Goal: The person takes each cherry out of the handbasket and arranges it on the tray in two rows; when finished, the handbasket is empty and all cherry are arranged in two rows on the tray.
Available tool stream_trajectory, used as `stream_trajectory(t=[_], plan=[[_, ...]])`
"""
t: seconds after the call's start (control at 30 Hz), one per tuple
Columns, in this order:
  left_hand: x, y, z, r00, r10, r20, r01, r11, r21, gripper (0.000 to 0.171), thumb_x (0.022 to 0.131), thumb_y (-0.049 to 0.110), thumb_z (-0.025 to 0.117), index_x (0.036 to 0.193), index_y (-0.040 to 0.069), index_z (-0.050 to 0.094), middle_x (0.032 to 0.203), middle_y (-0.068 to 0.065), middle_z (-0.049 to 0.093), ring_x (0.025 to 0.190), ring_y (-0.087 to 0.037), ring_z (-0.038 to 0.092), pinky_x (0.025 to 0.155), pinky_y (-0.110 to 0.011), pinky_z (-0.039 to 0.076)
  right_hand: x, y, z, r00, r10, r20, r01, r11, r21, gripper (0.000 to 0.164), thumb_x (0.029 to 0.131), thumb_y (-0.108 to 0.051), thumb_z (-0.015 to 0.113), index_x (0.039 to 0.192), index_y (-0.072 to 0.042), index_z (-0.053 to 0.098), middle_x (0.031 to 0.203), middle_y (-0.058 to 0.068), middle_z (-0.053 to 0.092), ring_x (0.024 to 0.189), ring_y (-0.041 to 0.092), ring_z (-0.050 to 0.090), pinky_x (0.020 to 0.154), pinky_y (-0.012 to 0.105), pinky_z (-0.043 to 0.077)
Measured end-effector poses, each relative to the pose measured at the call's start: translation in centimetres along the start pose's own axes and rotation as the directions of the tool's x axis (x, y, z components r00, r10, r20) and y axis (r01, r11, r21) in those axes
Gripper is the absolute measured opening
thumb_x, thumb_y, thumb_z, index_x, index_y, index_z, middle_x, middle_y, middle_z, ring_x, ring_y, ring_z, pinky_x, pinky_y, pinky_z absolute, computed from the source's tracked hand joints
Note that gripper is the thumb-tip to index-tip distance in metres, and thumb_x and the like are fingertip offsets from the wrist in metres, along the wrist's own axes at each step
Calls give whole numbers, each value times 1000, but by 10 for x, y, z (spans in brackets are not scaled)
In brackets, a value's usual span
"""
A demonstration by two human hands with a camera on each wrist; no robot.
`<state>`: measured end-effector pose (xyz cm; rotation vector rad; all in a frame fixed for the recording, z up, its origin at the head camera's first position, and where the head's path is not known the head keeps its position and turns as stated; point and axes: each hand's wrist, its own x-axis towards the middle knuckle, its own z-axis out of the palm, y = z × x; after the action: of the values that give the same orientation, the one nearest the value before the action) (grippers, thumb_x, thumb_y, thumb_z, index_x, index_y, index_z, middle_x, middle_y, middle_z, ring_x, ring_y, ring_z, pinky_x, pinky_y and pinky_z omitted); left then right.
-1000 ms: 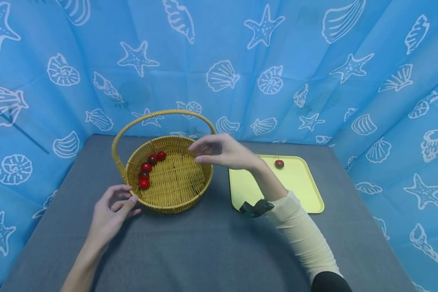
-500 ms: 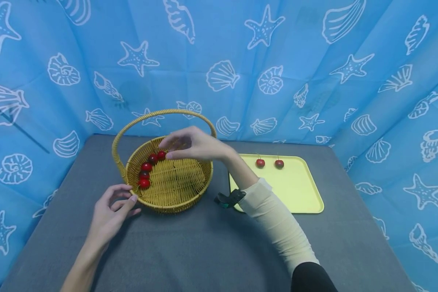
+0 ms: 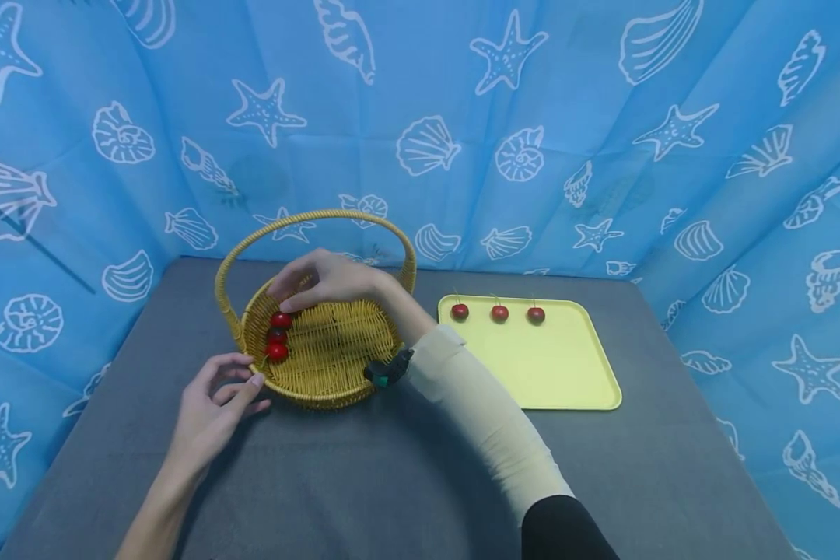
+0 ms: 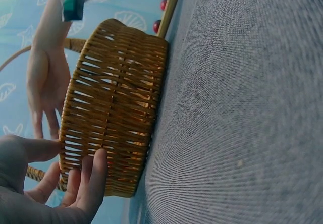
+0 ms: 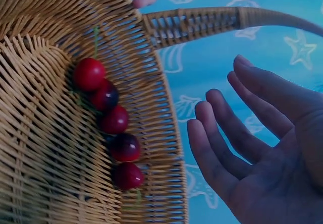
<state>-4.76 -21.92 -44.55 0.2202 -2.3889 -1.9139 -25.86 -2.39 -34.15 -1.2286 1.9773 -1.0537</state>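
A yellow-brown wicker basket (image 3: 343, 395) with a tall hoop handle stands on the table. My left hand (image 3: 217, 400) grips its near left rim, thumb on the edge and fingers against the outer weave (image 4: 111, 113). Inside, several dark red cherries (image 5: 115, 119) lie in a curved row along the wall. Above the row hovers my right hand (image 3: 329, 278), fingers loosely bent and nothing between them; in the head view it covers some of the cherries. The right wrist view shows this hand (image 5: 262, 153) apart from the fruit.
A yellow tray (image 3: 532, 369) lies right of the basket, with three stemmed cherries (image 3: 500, 313) in a row near its far edge. Grey cloth (image 3: 364, 490) covers the table. A blue curtain (image 3: 364, 93) with shell prints hangs behind and at both sides.
My right hand has moved left across the basket, from its right side to above the cherries. The tray's other two cherries have come out from behind the arm. My left hand stays put.
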Motion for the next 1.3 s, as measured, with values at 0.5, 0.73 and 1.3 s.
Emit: stream_trajectory(t=[0.5, 0.73, 1.3], plan=[[0, 1, 0, 1000, -7, -2, 7, 1000, 13, 48, 110, 25, 67, 147, 2, 47, 122, -6, 52, 96, -13, 77, 86, -31, 73, 31, 33, 30, 948, 216, 234, -251, 959, 129, 38, 103, -7, 73, 141, 1, 68, 118, 14, 76, 111, 32, 77, 103, 42, 69], [0, 0, 1, 1000, -7, -7, 7, 1000, 31, 49, 110, 26, 67, 148, 3, 46, 125, -8, 52, 97, -13, 77, 87, -30, 73, 31, 37, 37, 902, 302, 308, -376, 900, 219, 40, 103, 0, 71, 142, 0, 66, 116, 14, 75, 110, 28, 75, 111, 47, 66], [2, -1, 0, 999, -42, 10, 41, 998, 38, 51, 110, 30, 66, 150, 7, 45, 130, -10, 50, 98, -11, 77, 87, -32, 73, 29, 35, 48, 855, 278, 439, -393, 898, 198, 49, 102, 0, 72, 149, -3, 63, 144, 13, 64, 123, 18, 67, 102, 22, 66]])
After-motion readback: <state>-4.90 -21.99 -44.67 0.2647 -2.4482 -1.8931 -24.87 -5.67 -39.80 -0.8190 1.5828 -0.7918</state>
